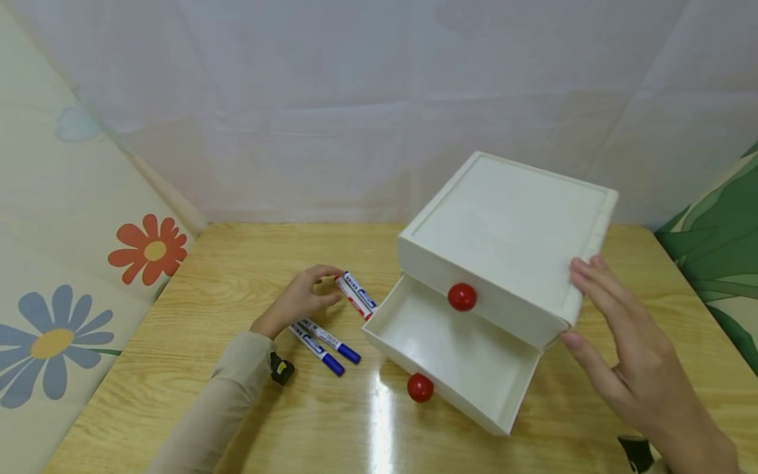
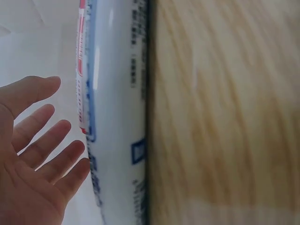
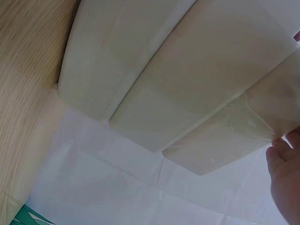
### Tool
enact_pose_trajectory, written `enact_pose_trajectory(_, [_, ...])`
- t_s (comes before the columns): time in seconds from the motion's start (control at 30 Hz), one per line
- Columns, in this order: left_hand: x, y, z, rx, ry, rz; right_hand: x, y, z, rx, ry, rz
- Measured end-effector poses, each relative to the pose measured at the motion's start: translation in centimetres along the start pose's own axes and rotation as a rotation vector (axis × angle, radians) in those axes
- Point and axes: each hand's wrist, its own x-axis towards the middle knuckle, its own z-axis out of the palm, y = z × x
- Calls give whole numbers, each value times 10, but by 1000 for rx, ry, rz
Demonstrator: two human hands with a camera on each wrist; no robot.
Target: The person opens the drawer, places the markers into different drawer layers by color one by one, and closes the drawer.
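Note:
My left hand [image 1: 301, 297] reaches over the markers with its fingers spread and relaxed, fingertips close to a red marker [image 1: 353, 297] and a blue-labelled marker [image 1: 359, 290]. Two blue-capped markers [image 1: 322, 351] lie below that hand, their rear ends hidden under it. In the left wrist view a white marker barrel [image 2: 119, 112] fills the middle, and nothing sits in the palm. At the right stands a white two-drawer box [image 1: 515, 230], its lower drawer [image 1: 456, 342] pulled out and bare inside. My right hand [image 1: 633, 349] touches the box's right edge with fairly straight fingers.
Red round knobs stand on the upper drawer [image 1: 462, 297] and on the lower drawer front. The wooden table [image 1: 249, 257] ends at a pale cloth [image 1: 296, 118] behind it. Flower-printed cloth hangs at the left, green leaf print at the right.

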Motion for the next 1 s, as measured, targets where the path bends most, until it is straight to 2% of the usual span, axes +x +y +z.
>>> enact_pose_trajectory(0.2, [1, -3, 2, -12, -51, -20, -6, 6, -1, 9, -14, 14])
enact_pose_trajectory(0.53, [1, -4, 3, 32, -66, 8, -11, 12, -1, 26, -17, 21])
enact_pose_trajectory(0.77, [3, -8, 6, 59, -109, 93, -11, 11, -1, 39, -9, 19])
enact_pose_trajectory(1.0, [3, -7, 6, 113, -125, 111, -11, 11, -1, 35, -13, 25])
